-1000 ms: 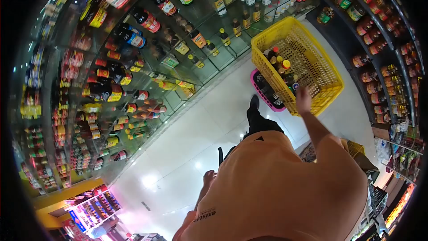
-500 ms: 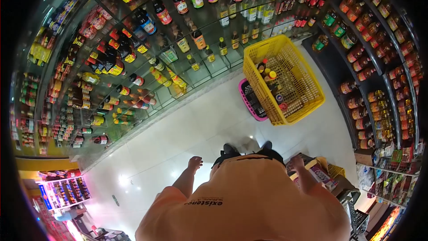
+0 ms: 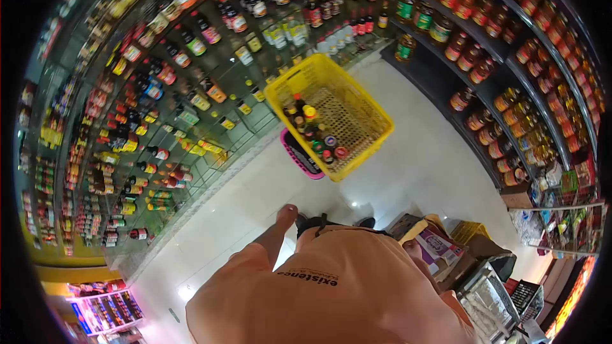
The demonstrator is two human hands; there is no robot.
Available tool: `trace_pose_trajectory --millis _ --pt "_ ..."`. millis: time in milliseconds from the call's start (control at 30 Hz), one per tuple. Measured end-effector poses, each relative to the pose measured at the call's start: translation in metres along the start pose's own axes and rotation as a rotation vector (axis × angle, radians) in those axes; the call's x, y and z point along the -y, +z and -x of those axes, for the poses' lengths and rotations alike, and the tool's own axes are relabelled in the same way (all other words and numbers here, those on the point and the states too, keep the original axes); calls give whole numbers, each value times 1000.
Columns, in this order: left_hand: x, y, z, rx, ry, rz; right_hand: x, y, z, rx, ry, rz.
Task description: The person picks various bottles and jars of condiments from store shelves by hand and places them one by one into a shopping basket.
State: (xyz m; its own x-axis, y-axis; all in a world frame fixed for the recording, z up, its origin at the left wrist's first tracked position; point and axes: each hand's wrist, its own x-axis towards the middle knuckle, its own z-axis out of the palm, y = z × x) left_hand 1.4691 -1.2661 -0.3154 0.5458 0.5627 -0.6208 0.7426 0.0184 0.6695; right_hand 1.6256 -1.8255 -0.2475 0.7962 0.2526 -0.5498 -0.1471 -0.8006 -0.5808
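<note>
My left hand [image 3: 288,213] hangs at my side over the pale floor, its fingers loose and apart, with nothing visible in it. On the other side, my right hand [image 3: 413,250] hangs low in front of a cardboard carton with purple print [image 3: 438,246]; its fingers are too indistinct to make out. Ahead of me a yellow plastic basket [image 3: 361,160] stands on the floor, apart from both hands. Several bottles and jars [image 3: 312,121] with dark, yellow and red caps are gathered along its left side. A pink-rimmed black basket [image 3: 297,158] shows partly beneath or behind it.
Glass shelves [image 3: 191,105] packed with sauce bottles curve along the left and front. Dark shelves [image 3: 433,83] with jars and oil bottles line the right. Cartons, a yellow crate [image 3: 470,232] and a wire rack [image 3: 561,229] stand close on my right.
My view has turned rightward and moved nearer the shelves, so the yellow basket appears farther left. My left hand has swung forward and the right hand appears lower, near the cartons.
</note>
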Motion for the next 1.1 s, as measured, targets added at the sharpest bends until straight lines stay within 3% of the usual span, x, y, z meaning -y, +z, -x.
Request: trace_pose_trajectory --millis 100,167,233,367,500,567,633,700,767,800,833,933,1033,1067,1100 --pt "-97 44 27 -262 227 -312 -31 -40 3 -85 193 -233" --pt "-158 62 40 -249 296 -330 -76 -50 -12 -118 254 -274" --pt "-200 80 45 -236 313 -375 -130 -47 -28 -74 357 -568" --pt "-249 116 30 -234 395 -453 -127 -55 -37 -215 562 -965" --pt "-295 168 6 -237 508 -422 -153 -58 -55 -131 464 -782" --pt "-309 193 -22 -152 422 -379 -174 -60 -70 -104 387 -597" --pt "-316 222 -53 -328 752 -620 -196 -66 -89 -80 296 -400" --pt "-325 252 -78 -279 682 -548 -214 -88 -110 -55 216 -240" --pt "-342 273 -90 -238 460 -592 -224 -123 -130 -44 176 -161" --pt "-362 273 -93 26 138 -690 -227 -141 -143 -45 165 -143" --pt "-367 274 -101 34 126 -681 -231 -160 -155 -53 172 -159" --pt "-371 282 -133 203 464 -1096 -226 -216 -196 -98 189 -235" --pt "-340 298 -206 254 481 -1241 -224 -257 -245 -203 142 -505" --pt "-329 303 -229 178 393 -910 -235 -263 -262 -240 95 -608" --pt "-322 306 -253 171 391 -906 -239 -270 -280 -267 34 -737"
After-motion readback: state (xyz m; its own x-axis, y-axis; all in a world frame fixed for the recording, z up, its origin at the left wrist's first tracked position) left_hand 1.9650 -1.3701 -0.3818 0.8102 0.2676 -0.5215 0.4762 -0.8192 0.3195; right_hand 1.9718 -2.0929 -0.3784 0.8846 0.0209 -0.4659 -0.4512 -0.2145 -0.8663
